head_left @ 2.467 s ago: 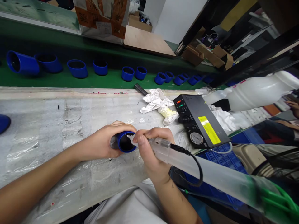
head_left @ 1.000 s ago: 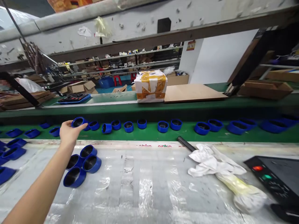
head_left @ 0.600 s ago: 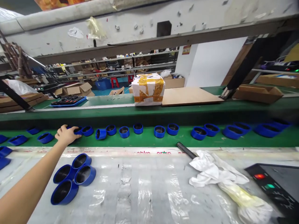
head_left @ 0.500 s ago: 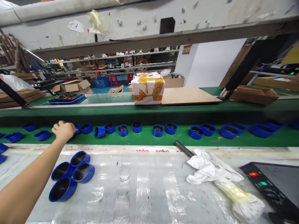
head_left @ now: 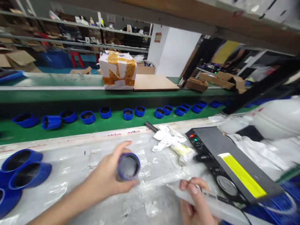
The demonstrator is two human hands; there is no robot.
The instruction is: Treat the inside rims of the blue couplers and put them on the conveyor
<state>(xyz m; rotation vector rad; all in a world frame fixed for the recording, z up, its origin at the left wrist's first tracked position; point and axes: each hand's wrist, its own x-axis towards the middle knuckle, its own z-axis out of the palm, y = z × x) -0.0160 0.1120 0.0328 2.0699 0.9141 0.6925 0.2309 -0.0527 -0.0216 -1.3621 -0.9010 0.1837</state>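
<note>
My left hand (head_left: 110,173) is wrapped round a round blue cup (head_left: 128,167) with a dark inside, holding it above the plastic-covered bench with its opening towards me. In my right hand (head_left: 195,200) is a translucent white dispensing syringe (head_left: 217,207), its thin tip pointing left towards the cup, with a small gap between them. A dark cable or tube runs along the syringe. Several more blue cups (head_left: 30,175) stand close together on the bench at the left.
Beyond the bench, a green belt (head_left: 112,125) carries a line of blue cups. A black control box (head_left: 236,162) with red and green lights sits at the right, near a crumpled white cloth (head_left: 167,137) and a dark handle (head_left: 151,127). A taped carton (head_left: 118,70) stands on the ledge behind.
My left hand has come back from the belt and now holds a blue cup over the bench. My right hand has come into view with the syringe. The view has swung right.
</note>
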